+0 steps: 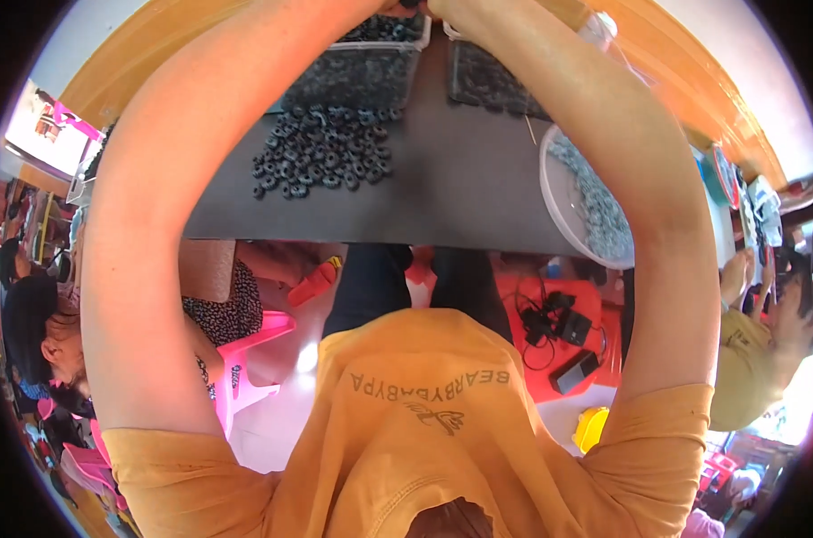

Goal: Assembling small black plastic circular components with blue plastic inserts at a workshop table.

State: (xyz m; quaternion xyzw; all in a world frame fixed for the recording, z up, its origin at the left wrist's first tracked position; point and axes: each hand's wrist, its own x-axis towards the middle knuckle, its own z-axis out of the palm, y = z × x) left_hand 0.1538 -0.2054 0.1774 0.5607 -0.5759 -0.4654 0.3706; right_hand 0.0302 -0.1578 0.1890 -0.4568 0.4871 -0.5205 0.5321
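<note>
Both my arms reach up to the far edge of the head view, where they come together. My left hand (394, 7) and my right hand (444, 7) are mostly cut off there, so their fingers are hidden. A small black thing (410, 3) shows between them, too little of it to name. Below them on the dark table (406, 211) stand two clear plastic tubs of black parts, a left tub (422, 58) and a right tub (451, 67). Small black ring-like pieces (326, 152) lie loose in front of the left tub.
A white round bowl (547, 184) of pale bluish small pieces stands under my right forearm, beside a thin stick (530, 130). Below the table, black cables and adapters (559, 323) lie on a red surface. A pink chair (245, 359) and people are at both sides.
</note>
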